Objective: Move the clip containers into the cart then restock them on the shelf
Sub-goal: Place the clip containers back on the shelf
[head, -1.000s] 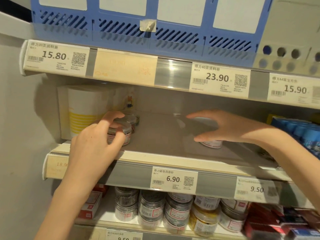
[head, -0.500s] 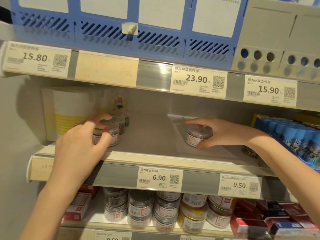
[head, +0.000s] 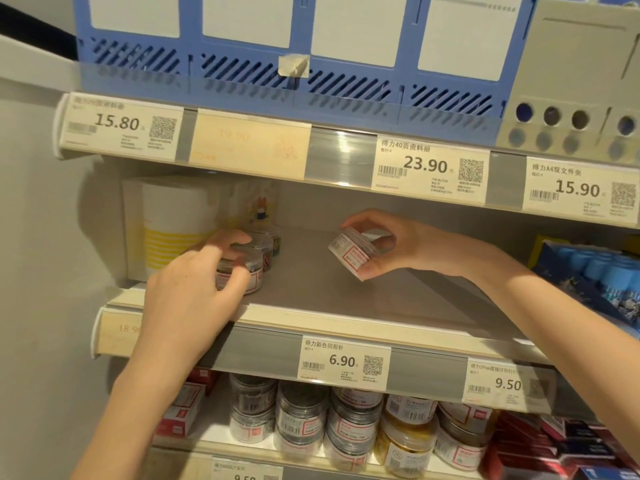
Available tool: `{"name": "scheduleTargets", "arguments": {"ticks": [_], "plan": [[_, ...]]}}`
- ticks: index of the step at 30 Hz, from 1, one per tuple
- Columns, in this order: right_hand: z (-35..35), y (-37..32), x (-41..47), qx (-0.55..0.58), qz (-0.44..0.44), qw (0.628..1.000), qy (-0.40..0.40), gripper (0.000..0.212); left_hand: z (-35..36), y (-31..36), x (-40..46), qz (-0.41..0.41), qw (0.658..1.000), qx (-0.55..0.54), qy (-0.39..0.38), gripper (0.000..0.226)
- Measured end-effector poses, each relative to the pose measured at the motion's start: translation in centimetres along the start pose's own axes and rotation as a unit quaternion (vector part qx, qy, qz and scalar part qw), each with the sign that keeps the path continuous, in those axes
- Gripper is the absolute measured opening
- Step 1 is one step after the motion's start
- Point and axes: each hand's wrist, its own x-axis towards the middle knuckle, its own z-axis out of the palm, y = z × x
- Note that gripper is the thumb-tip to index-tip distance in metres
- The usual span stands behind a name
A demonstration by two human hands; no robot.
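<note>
Right hand [head: 408, 245]: fingers and thumb are curled round a small round clear plastic clip container with a red-and-white label [head: 349, 252]. The container is tilted, base toward the left, and held clear of the grey middle shelf [head: 346, 292], above its centre.

Left hand [head: 194, 296]: fingers are curled over the lid and side of a second clear round clip container with a dark lid [head: 242, 271]. This container stands upright on the middle shelf, near the front edge at the left. Two further small containers [head: 266, 244] stand directly behind it, partly hidden.

Just left of that group stands a white carton with yellow stripes [head: 169, 230], against the side wall.

The front rail of the middle shelf carries a white price tag marked 6.90 [head: 344, 363]. Below it, the lower shelf holds stacked clear round jars of clips [head: 301, 417]. Above, the upper shelf holds blue slotted plastic file racks [head: 294, 46].
</note>
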Motion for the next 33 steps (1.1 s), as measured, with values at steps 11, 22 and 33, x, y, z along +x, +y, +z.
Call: {"name": "scheduleTargets", "arguments": {"ticks": [11, 22, 33], "plan": [[2.3, -0.8, 6.0, -0.300, 0.056, 0.952, -0.014, 0.059, 0.2, -0.5, 0.0, -0.001, 1.000, 0.000, -0.004, 0.064], [-0.2, -0.8, 6.8, -0.150, 0.104, 0.973, -0.141, 0.062, 0.0, -0.3, 0.0, -0.009, 1.000, 0.014, -0.019, 0.061], [-0.5, 1.6, 6.2, -0.114, 0.080, 0.982, -0.125, 0.066, -0.2, 0.1, -0.3, 0.035, 0.999, -0.016, 0.025, 0.020]]}}
